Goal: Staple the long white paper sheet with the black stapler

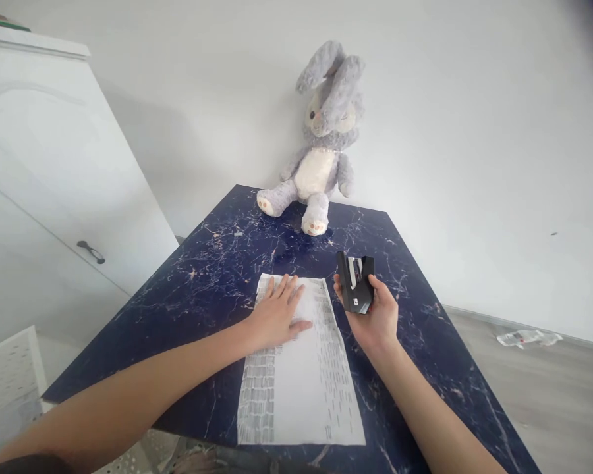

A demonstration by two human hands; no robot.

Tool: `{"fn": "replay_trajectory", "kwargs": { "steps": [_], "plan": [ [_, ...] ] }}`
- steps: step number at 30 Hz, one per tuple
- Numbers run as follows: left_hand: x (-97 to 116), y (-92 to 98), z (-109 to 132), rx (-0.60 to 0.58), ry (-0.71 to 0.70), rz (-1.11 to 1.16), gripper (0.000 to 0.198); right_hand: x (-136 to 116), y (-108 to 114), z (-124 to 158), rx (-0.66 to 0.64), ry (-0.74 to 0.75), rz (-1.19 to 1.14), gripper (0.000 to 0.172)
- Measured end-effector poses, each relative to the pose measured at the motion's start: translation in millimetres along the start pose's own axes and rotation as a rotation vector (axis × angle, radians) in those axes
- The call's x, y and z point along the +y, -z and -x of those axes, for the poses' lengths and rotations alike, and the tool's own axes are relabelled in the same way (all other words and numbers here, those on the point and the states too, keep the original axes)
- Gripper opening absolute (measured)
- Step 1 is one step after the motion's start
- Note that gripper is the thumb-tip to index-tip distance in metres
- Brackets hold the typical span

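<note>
A long sheet of paper (pixel 296 395) lies on the dark blue marbled table, with rows of print or writing down both sides and a blank strip along its middle. My left hand (pixel 279 316) rests flat on its upper part, fingers spread. To the right of the sheet, my right hand (pixel 375 322) grips a black boxy device (pixel 356 286) with angled edges, a pale striped recess and a small white mark. The device is held above the table, and I cannot make out its exact kind. Some right fingers are hidden behind it.
A grey plush rabbit (pixel 321 151) sits at the table's (pixel 202 263) far edge against the white wall. A white cabinet (pixel 54 151) with a dark handle stands on the left. On the floor at right lies a clear plastic bottle or wrapper (pixel 526 338).
</note>
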State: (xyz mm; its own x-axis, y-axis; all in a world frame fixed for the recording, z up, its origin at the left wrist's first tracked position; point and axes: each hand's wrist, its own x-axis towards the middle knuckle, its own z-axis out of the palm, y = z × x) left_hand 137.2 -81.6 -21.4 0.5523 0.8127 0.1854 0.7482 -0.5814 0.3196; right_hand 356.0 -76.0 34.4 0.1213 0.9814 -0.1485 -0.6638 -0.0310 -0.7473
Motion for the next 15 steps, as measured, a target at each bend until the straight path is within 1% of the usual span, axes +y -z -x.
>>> {"fn": "replay_trajectory", "kwargs": {
  "steps": [3, 6, 8, 11, 15],
  "plan": [
    [-8.4, 1.0, 1.0, -0.037, -0.026, -0.003, 0.079, -4.1, -2.4, -0.3, -0.118, -0.043, 0.065, 0.026],
    [-17.7, 11.5, 0.2, -0.026, -0.092, 0.017, 0.072, -2.8, -0.9, -2.6, -0.196, -0.049, 0.187, 0.026],
    [-23.9, 20.7, -1.8, -0.019, -0.136, 0.028, 0.065, 0.3, 2.2, -4.7, -0.222, -0.066, 0.262, 0.027],
    [-32.6, 32.2, -5.9, -0.015, -0.173, 0.033, 0.052, 5.8, 7.4, -7.1, -0.228, -0.112, 0.327, 0.03],
    [-41.0, 36.0, -9.0, -0.025, -0.156, 0.041, 0.041, 10.3, 8.9, -5.6, -0.261, -0.172, 0.328, 0.031]
  ]
}}
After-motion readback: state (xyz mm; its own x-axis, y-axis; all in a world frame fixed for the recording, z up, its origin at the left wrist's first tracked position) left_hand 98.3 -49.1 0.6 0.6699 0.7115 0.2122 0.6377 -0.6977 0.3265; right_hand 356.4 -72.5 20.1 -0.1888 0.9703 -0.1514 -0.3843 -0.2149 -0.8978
